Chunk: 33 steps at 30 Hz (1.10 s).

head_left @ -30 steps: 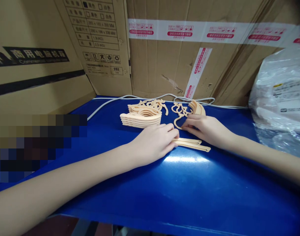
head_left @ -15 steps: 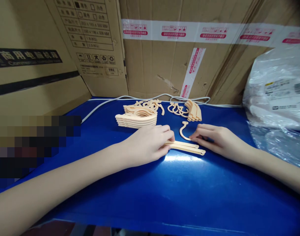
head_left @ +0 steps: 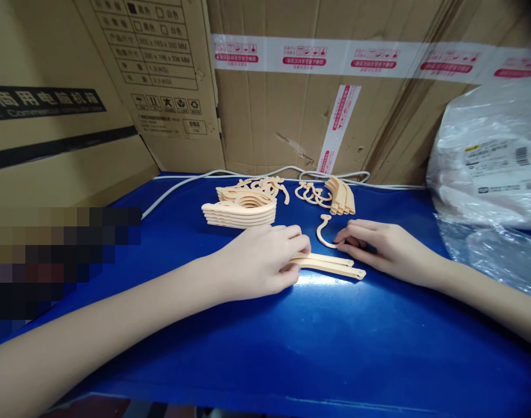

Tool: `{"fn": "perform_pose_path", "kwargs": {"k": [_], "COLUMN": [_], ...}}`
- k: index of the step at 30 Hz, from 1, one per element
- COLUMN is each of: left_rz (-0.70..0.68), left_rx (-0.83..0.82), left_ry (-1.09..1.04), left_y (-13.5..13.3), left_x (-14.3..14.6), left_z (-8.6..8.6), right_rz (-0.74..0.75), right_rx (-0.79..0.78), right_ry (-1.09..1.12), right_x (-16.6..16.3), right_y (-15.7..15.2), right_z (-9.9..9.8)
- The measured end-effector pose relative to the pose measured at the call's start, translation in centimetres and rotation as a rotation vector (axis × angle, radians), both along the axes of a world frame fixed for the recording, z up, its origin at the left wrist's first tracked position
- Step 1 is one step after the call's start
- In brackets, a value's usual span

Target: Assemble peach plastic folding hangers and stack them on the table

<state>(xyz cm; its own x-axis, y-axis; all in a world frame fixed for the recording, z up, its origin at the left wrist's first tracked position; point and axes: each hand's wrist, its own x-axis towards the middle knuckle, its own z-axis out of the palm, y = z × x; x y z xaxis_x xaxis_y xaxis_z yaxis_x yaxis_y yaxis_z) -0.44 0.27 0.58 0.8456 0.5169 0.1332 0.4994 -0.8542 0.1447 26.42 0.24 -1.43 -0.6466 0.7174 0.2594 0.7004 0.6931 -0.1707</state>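
**A:** Whereabouts of the curved pale-peach plastic hook [head_left: 318, 231]?

**B:** Low on the glossy blue worktop [head_left: 291, 342], just behind the 2 long flat peach plastic hanger arms [head_left: 335, 266]. Curl turned away toward the boxes, lower end pinched between the fingers [head_left: 340, 237] of the right hand [head_left: 378, 248].

**A:** Long axis of the hanger arms?

**B:** Left to right, the right end dipping slightly nearer. Left end clamped in the curled fingers of the left hand [head_left: 256, 261], right end free, directly below the hook.

**A:** Nearer the hook?

**B:** Right hand, touching it. Left hand just beside, apart.

**A:** Further out?

**B:** Stack of peach hanger pieces [head_left: 241, 212] behind the left hand. Loose peach hooks [head_left: 309, 191] behind the right. White cable [head_left: 178, 184] along brown cardboard boxes [head_left: 269, 128]. Crinkled clear plastic bag [head_left: 487, 191] far right.
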Motion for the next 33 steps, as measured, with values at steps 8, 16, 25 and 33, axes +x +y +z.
{"fn": "perform_pose_path", "kwargs": {"k": [8,16,25,33], "left_rz": [0.079,0.487,0.640,0.612], "left_rx": [0.079,0.132,-0.017,-0.111], "left_ry": [-0.075,-0.050,0.254,0.335], "left_y": [0.1,9.2,16.9,17.7], "left_x": [-0.1,-1.3,0.5,1.8], "left_z": [2.3,6.6,5.0,5.4], "right_rz": [-0.036,-0.019,0.016,0.022], "right_rx": [0.010,0.026,0.015,0.036], "right_ry": [0.015,-0.010,-0.026,-0.058], "right_x": [0.3,0.2,0.3,0.4], "right_y": [0.1,0.2,0.3,0.4], "right_z": [-0.1,-0.1,-0.3,-0.4]}}
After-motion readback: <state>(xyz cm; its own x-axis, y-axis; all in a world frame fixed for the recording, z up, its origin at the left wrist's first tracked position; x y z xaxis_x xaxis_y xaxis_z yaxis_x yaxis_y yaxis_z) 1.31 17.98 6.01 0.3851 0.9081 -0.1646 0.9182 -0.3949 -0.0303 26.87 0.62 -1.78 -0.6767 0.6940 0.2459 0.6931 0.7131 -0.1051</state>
